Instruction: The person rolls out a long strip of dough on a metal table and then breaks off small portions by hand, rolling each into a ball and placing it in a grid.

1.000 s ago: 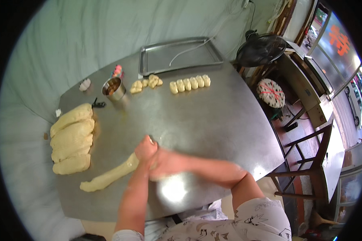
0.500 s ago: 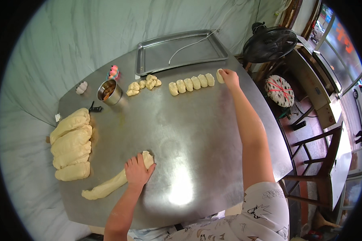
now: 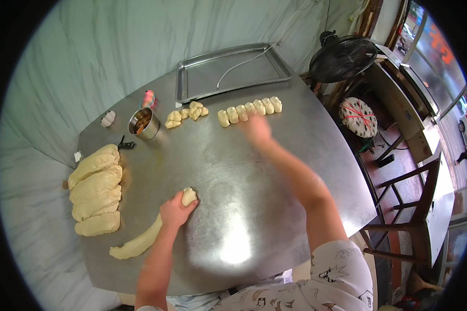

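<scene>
A long pale dough rope (image 3: pixel 138 243) lies curved across the near left of the steel table. My left hand (image 3: pixel 174 211) is closed around it near its right end, and a short stub of dough sticks out past the fingers. In the far middle, a row of cut dough pieces (image 3: pixel 268 105) stands side by side. My right hand (image 3: pixel 257 129) is smeared by motion just in front of that row, so its fingers cannot be made out.
Thick dough logs (image 3: pixel 94 189) are stacked at the left edge. A black-handled tool (image 3: pixel 125 145), a metal pot (image 3: pixel 144 124) and small dough lumps (image 3: pixel 189 113) sit behind. At the back lies a metal tray (image 3: pixel 233 70); a black fan (image 3: pixel 343 58) stands right.
My right hand has let go of a dough piece at the row's right end and swept left and nearer. That piece now stands against the row. My left hand stays on the rope.
</scene>
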`<state>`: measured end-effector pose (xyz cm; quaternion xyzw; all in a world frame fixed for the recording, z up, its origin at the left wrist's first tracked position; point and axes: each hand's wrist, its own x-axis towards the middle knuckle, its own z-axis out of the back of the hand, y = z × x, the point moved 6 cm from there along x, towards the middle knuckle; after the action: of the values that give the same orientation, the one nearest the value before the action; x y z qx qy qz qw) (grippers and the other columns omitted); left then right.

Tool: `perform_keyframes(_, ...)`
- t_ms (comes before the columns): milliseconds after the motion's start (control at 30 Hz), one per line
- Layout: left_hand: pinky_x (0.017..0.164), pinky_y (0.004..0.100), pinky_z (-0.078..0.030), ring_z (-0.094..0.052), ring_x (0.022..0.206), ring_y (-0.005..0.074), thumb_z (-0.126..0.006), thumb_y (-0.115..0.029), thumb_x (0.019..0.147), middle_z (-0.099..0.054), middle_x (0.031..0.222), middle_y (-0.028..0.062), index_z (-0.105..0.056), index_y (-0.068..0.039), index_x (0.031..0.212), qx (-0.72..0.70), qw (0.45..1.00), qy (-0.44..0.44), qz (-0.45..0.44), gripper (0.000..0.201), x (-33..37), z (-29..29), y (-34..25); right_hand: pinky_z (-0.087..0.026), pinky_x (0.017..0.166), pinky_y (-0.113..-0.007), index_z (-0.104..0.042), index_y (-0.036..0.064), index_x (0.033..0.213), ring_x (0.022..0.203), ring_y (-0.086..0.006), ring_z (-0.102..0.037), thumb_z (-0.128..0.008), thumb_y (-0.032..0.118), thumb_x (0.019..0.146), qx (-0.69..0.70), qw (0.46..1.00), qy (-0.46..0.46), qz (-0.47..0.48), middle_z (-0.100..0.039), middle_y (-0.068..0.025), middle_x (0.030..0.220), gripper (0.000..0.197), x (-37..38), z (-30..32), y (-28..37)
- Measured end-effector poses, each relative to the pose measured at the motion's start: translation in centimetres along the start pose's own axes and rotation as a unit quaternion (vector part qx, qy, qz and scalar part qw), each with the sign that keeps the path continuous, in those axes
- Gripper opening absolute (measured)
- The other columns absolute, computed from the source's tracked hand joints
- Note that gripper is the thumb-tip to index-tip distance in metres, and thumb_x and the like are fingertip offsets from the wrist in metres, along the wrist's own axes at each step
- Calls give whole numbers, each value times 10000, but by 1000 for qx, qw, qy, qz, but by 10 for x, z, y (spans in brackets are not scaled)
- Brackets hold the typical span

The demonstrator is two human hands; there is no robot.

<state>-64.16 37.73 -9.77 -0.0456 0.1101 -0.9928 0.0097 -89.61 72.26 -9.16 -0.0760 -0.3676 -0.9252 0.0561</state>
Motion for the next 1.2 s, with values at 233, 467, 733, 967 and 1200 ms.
perform_keyframes(233,861,501,-589,-726,1032,385,-893,-425,819,-734,1140,113,-698,-54,1342,-108,984,-118,-79,670,-32,15,-51,-618,858,-498,-779,2,1126,933,-434,-769,-679,393,1039,218,960,173,17,-783,-241,972,413,-203,-107,155)
perform_keyframes(467,860,497,-540,-714,900,341,-751,-361,893,-744,980,128,-643,-68,1319,-6,980,-193,-48,528,-50,3,-56,-613,793,-528,-766,-25,960,878,-476,-752,-599,354,1066,215,972,54,-83,-758,-292,932,428,-229,-140,168)
perform_keyframes(733,758,473,-603,-773,870,338,-710,-358,946,-772,956,123,-614,-88,1229,17,996,-86,13,402,-29,-9,-45,-615,833,-564,-793,3,908,879,-503,-743,-591,367,1020,149,979,52,-127,-762,-282,919,431,-231,-128,192)
perform_keyframes(967,795,431,-625,-788,904,314,-696,-321,943,-807,978,91,-701,-136,1075,58,997,37,37,227,-11,-25,-52,-619,869,-548,-813,34,915,926,-482,-747,-661,361,926,85,981,90,-151,-783,-249,959,360,-213,-131,163)
perform_keyframes(1200,806,482,-620,-774,928,394,-740,-333,911,-800,991,123,-703,-92,1049,-13,999,6,33,280,9,-38,-19,-609,855,-438,-815,29,1043,921,-329,-755,-662,262,989,167,962,206,65,-810,-151,1027,284,-221,-76,215)
